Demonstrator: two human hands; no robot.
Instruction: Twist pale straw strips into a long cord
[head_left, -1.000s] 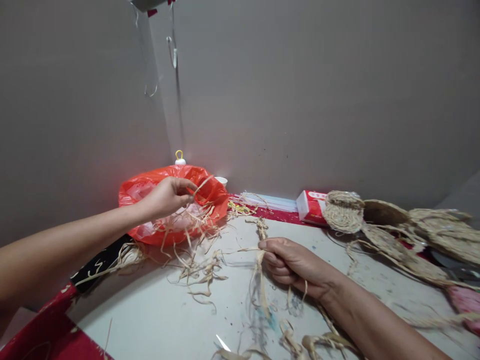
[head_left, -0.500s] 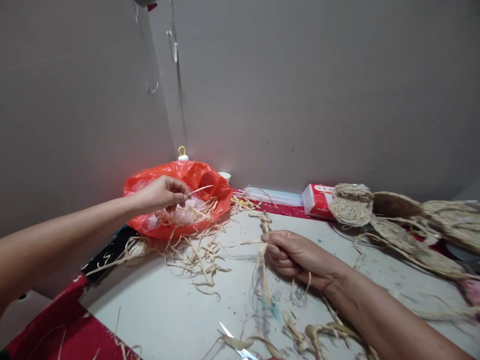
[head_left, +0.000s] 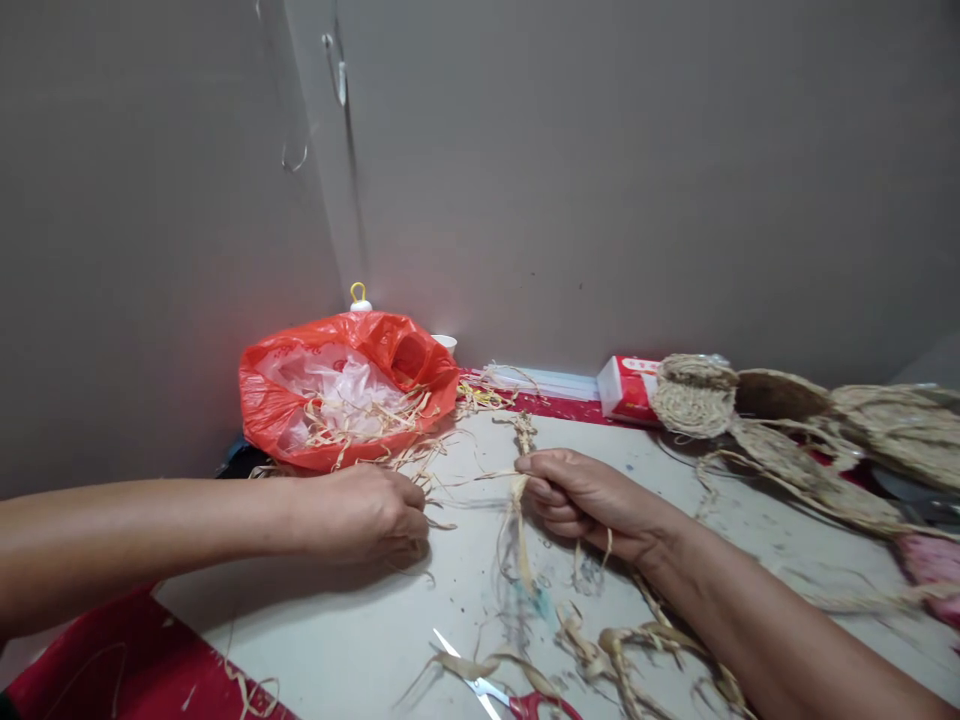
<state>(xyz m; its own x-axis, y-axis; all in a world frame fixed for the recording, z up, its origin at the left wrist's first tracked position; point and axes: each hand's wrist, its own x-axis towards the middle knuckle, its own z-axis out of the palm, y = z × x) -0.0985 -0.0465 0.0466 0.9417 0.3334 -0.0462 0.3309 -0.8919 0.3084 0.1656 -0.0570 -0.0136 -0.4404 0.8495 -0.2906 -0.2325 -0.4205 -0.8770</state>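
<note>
My right hand [head_left: 574, 500] pinches a braided length of straw [head_left: 523, 432] near the middle of the white board. Loose strands hang below its fingers, and one thin strand reaches left from the fingertips. Over the pile of loose straw strands [head_left: 431, 455], my left hand [head_left: 375, 515] is closed, with its fingertips turned down. Whatever lies between those fingers is hidden. Behind it sits an open red plastic bag [head_left: 281, 425] holding straw scraps and clear plastic.
Red-handled scissors [head_left: 487, 688] lie at the front beside curled straw strips [head_left: 626, 650]. A red-and-white tissue pack [head_left: 626, 388] and woven straw pieces [head_left: 694, 395] stand at the back right. Grey walls [head_left: 600, 180] rise behind.
My left hand has moved down and right, from over the red bag to the straw pile on the board. My right hand keeps its hold. The view has shifted slightly, showing more of the scissors.
</note>
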